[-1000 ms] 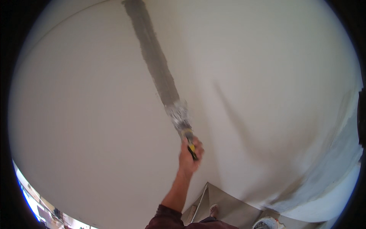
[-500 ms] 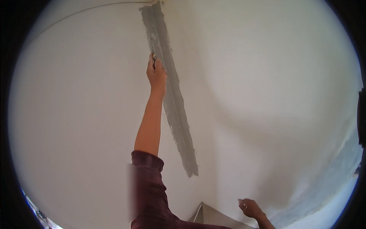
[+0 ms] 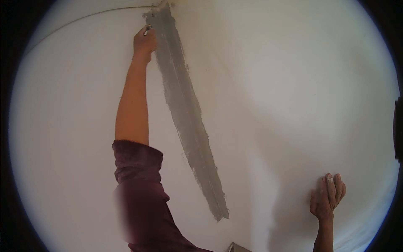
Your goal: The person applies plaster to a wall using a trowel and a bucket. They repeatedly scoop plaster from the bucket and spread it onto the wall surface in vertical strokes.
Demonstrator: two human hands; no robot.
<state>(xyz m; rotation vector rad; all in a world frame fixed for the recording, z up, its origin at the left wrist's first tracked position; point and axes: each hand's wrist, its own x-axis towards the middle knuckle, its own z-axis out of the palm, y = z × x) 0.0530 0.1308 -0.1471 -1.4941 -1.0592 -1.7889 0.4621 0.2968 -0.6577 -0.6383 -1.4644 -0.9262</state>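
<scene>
My left hand [image 3: 145, 40] is raised high, closed round the handle of what looks like a putty knife [image 3: 147, 30]; only a small piece of the tool shows, and its blade cannot be made out. That hand is beside the upper end of a long strip of wet-looking grey filler [image 3: 184, 113]. The strip has ragged edges and slants down the pale wall, with a thin line along its middle. At lower right, my right hand [image 3: 328, 197] lies against the wall, holding nothing, fingers stretched upward and thumb out to the left. Whitish smears mark its fingers.
Pale wall [image 3: 75, 105] spreads on both sides of the strip. A thin dark line [image 3: 100, 12] curves across the upper left to the strip's top. The peak of a grey-beige object [image 3: 238, 248] shows at the bottom edge. Soft shadows fall on the right-hand wall.
My left hand has moved up and left along the strip with the tool. My right hand has risen to the right and opened from a curled shape onto the wall. The view has shifted.
</scene>
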